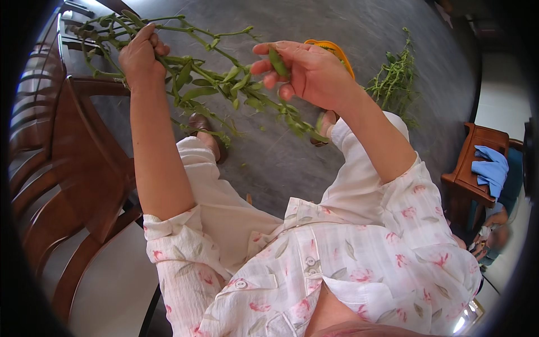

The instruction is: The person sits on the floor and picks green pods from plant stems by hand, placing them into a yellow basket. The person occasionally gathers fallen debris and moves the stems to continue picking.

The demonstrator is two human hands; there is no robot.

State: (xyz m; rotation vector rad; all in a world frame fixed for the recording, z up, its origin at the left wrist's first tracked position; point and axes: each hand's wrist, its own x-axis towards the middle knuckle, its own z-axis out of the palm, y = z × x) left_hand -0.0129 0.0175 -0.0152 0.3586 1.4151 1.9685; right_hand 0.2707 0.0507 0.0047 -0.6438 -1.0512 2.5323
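Observation:
My left hand (144, 59) is closed around several leafless green stalks (181, 63) that bear flat green pods. The bunch spreads rightward and hangs above the floor, over my shoes. My right hand (313, 69) is raised to the right of the stalks, palm partly turned to me. A single green pod (278, 63) sits between its thumb and fingers, apart from the bunch. Behind this hand, an orange container (343, 57) shows only its rim and a little of its inside; the hand and wrist hide the rest.
A heap of green stalks (393, 78) lies on the grey floor (278, 168) beyond my right forearm. Wooden chairs (90, 168) crowd the left side. At far right, a blue cloth (490, 168) drapes over wooden furniture (484, 139), and another person (494, 236) is partly visible.

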